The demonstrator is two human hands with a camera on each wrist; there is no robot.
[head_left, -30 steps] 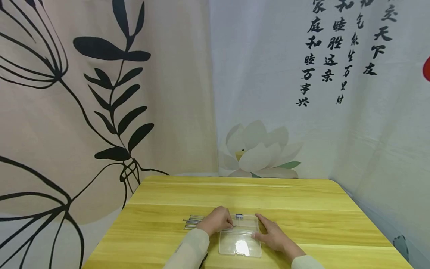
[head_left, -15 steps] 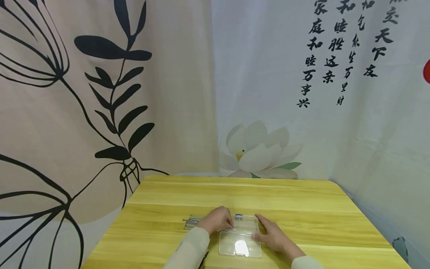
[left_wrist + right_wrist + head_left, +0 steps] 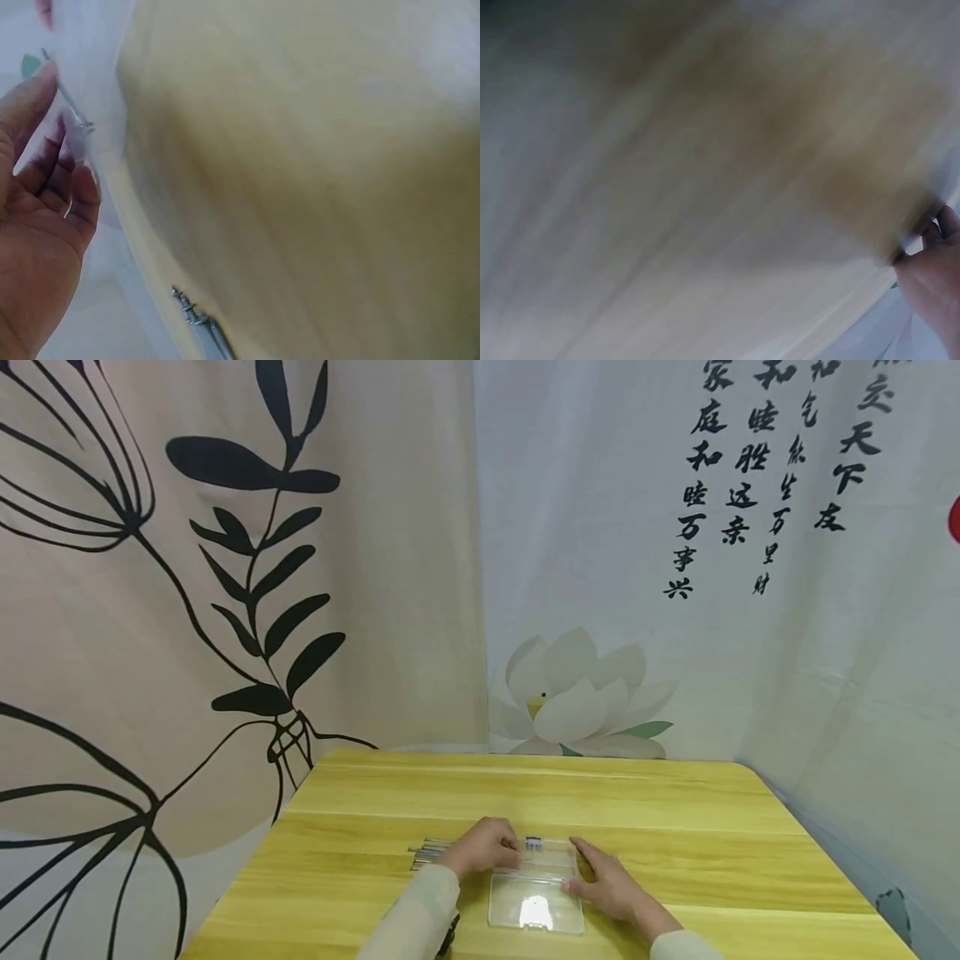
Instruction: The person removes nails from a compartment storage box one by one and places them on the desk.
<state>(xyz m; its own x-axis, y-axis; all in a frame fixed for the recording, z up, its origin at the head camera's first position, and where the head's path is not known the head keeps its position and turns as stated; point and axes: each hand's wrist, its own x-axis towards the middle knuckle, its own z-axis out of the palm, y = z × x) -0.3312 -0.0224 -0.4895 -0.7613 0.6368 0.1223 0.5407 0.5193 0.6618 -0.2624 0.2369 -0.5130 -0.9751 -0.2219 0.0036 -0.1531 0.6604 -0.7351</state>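
A clear plastic box [image 3: 551, 857] lies on the wooden table with its lid [image 3: 525, 906] opened flat toward me. My left hand [image 3: 483, 847] is over the box's left end; in the left wrist view its fingers pinch a thin metal rod [image 3: 71, 99] with a small collar partway along. The rod's far part is unclear against the plastic. At the right end, my right hand [image 3: 611, 885] grips the box, its thumb near the hinge and fingers at the far corner. Several similar metal rods [image 3: 426, 853] lie left of my left hand, partly hidden by it.
The wooden table [image 3: 675, 827] reaches back to a printed curtain [image 3: 405, 610]. A small blue-and-white label [image 3: 533, 843] sits at the box's far edge. Something dark [image 3: 448, 935] shows by my left sleeve.
My left hand has lifted slightly, and its fingers have shifted over the box's left end. The right hand and the box stay put.
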